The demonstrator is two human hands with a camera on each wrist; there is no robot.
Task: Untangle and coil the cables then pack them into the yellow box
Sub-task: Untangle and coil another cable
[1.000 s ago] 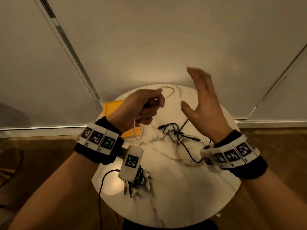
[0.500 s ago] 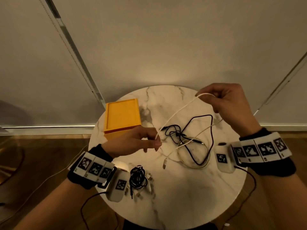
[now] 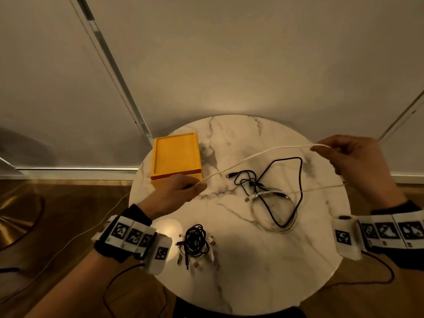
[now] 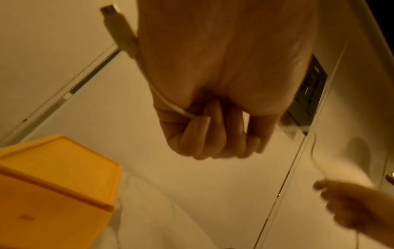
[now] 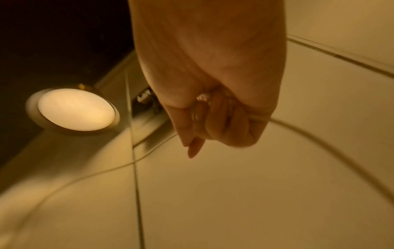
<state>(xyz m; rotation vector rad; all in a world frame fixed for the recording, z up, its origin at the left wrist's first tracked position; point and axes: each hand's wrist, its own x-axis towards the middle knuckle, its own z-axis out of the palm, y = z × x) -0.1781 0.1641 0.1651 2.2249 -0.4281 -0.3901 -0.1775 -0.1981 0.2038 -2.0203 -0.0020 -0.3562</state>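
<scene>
A white cable (image 3: pixel 252 157) is stretched above the round marble table (image 3: pixel 241 271) between both hands. My left hand (image 3: pixel 181 191) grips one end beside the yellow box (image 3: pixel 175 154); in the left wrist view its fingers (image 4: pixel 202 134) curl round the white cable (image 4: pixel 166 102), whose USB plug (image 4: pixel 115 21) sticks out behind the palm. My right hand (image 3: pixel 351 157) pinches the cable at the table's far right, and its fingers (image 5: pixel 213 124) are curled round the white cable (image 5: pixel 319 139). A black cable (image 3: pixel 275 180) lies tangled with a white loop (image 3: pixel 270 223) in the middle.
A coiled bundle of black and white cables (image 3: pixel 195 244) lies near the table's front left. The yellow box stands at the left rear edge, lid on. A lit lamp (image 5: pixel 74 109) shows in the right wrist view. Wooden floor surrounds the table.
The hands have moved apart, the left down beside the box and the right out past the table's right edge, pulling the white cable nearly straight and lifting more of it from the tangle.
</scene>
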